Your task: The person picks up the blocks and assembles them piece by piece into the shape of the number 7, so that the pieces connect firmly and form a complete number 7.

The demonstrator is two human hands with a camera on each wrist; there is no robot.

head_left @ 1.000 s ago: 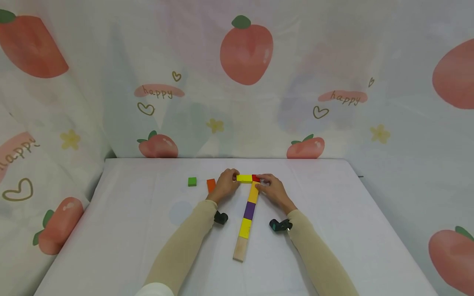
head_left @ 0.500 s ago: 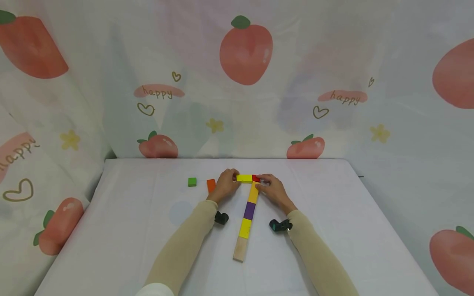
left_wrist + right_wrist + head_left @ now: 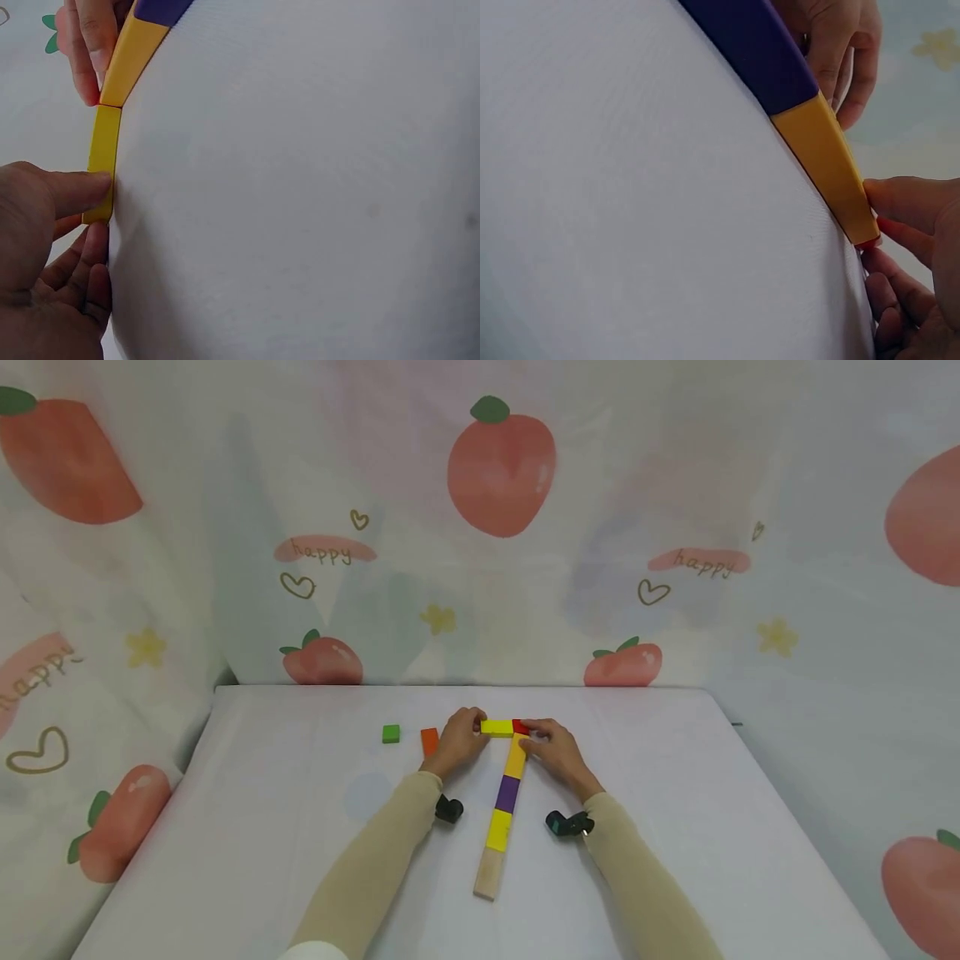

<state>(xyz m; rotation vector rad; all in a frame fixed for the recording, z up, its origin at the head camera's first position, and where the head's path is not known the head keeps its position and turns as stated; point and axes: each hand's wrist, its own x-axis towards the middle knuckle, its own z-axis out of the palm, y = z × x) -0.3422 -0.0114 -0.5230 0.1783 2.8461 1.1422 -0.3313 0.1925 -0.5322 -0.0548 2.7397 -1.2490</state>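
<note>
At the far part of the table, my left hand [image 3: 459, 742] pinches the left end of a yellow block [image 3: 497, 729], its thumb along the near side. That block's right end meets a small red block [image 3: 521, 726], which my right hand [image 3: 561, 756] grips with its fingertips. In the right wrist view the right thumb touches the side of an amber block [image 3: 829, 165]. From the red block a row runs toward the front: the amber block, a purple block [image 3: 507, 794], another yellow block [image 3: 498, 831] and a plain wooden block [image 3: 489, 874], end to end.
Left of the left hand lie an orange block [image 3: 429, 742], partly hidden by that hand, and a green block [image 3: 391, 733]. A white cloth covers the table [image 3: 262, 827]. Behind it hangs a fruit-patterned curtain [image 3: 405, 527].
The head view has tilted slightly, so the scene sits a little lower. Both hands keep their places at the blocks.
</note>
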